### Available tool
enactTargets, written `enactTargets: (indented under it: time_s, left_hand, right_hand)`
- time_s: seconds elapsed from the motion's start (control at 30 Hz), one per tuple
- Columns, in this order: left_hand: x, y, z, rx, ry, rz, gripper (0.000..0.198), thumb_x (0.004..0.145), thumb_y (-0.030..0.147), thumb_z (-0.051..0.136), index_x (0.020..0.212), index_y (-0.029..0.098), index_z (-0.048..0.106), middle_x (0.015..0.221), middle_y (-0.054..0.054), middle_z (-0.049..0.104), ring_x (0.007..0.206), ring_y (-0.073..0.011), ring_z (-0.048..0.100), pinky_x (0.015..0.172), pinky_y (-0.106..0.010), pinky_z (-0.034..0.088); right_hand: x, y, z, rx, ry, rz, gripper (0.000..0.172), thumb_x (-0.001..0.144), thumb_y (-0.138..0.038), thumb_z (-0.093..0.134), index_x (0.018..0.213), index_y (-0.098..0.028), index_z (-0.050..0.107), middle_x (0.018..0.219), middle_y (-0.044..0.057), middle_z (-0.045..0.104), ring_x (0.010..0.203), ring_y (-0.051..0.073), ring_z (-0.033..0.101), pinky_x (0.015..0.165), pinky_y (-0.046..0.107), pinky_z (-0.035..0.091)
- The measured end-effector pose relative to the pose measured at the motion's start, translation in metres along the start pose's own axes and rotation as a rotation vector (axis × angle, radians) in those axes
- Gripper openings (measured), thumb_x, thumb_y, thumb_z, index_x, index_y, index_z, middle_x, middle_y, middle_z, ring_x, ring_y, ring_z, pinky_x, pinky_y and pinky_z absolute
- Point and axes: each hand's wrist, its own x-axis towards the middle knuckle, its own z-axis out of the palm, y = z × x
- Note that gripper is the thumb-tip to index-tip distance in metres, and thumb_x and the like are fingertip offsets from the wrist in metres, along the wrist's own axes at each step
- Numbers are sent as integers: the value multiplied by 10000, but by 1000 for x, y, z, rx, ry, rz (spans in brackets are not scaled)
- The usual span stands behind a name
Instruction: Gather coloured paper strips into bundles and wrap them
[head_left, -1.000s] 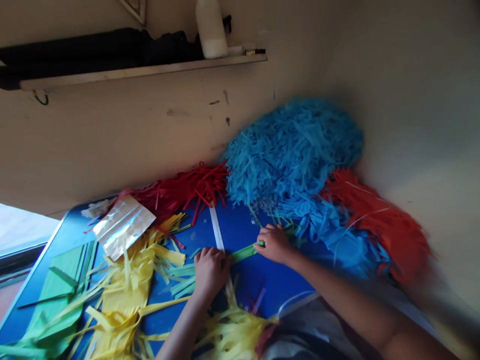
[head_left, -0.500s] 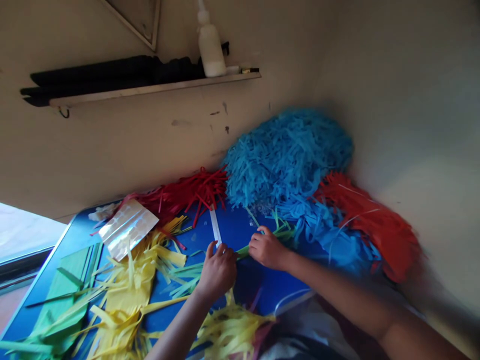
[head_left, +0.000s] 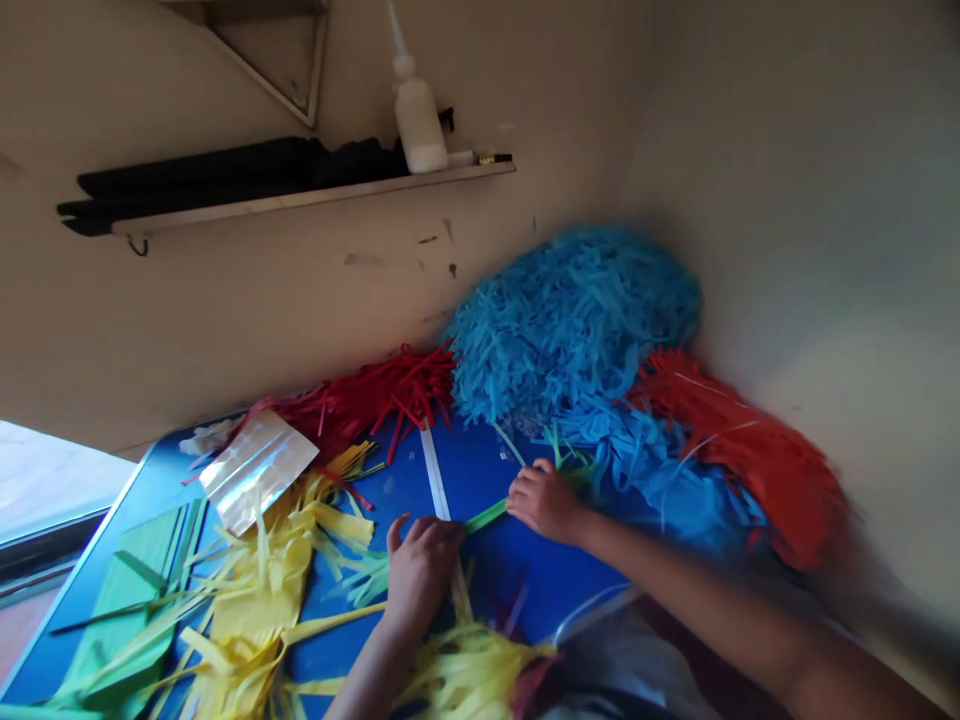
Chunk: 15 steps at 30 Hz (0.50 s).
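A narrow green strip of fringed crepe paper point(head_left: 486, 516) stretches low over the blue tabletop point(head_left: 405, 470) between my hands. My left hand point(head_left: 424, 560) has its fingers curled over the left end, with one digit raised. Loose green fringe point(head_left: 367, 578) spreads out to the left of it. The other end is pinched in my right hand point(head_left: 546, 503), and more green fringe point(head_left: 566, 450) shows just past the knuckles. A white strip point(head_left: 435, 470) on the table runs beneath my left hand. The fingertips of both hands are partly hidden.
A blue fringed heap point(head_left: 577, 320) fills the back corner. Red fringe point(head_left: 360, 395) and an orange-red bundle point(head_left: 742, 450) flank it. Yellow paper point(head_left: 259, 590), green sheets point(head_left: 124, 600) and a shiny sheet point(head_left: 259, 465) lie leftward. A white bottle point(head_left: 420, 125) stands on the wall shelf point(head_left: 315, 200).
My hands have moved farther apart, the left going left and slightly toward me. More of the green strip shows between them. The view has tilted up slightly.
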Motion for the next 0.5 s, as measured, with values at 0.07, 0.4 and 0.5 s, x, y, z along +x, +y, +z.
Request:
enactTargets:
  time_s: [0.07,0.4,0.5]
  left_hand:
    - [-4,-7,3,-33,18,-46,233,918,232,548,871,340,748,999,-3,758,969,-229,640,992,-500,333]
    - [-1,-6,7,-70,56,-187,221,909,359,575,800,291,754,933,-29,733,937,-233,623,923,-444,374]
    - [6,-1,5,-47,31,-224,176,883,326,610,775,276,741,908,-21,728,941,-235,617,921,-449,362]
  right_hand:
    - [-4,10,0,87,6,79,108,929,-271,627,869,-220,701,944,22,696,944,197,535,880,397,277]
    - [8,22,-10,217,-108,262,82,828,-278,748,768,-223,736,895,-3,710,926,178,587,810,331,322]
    - [16,24,-12,213,-159,288,102,811,-278,733,728,-219,733,867,-1,716,902,182,594,789,320,329]
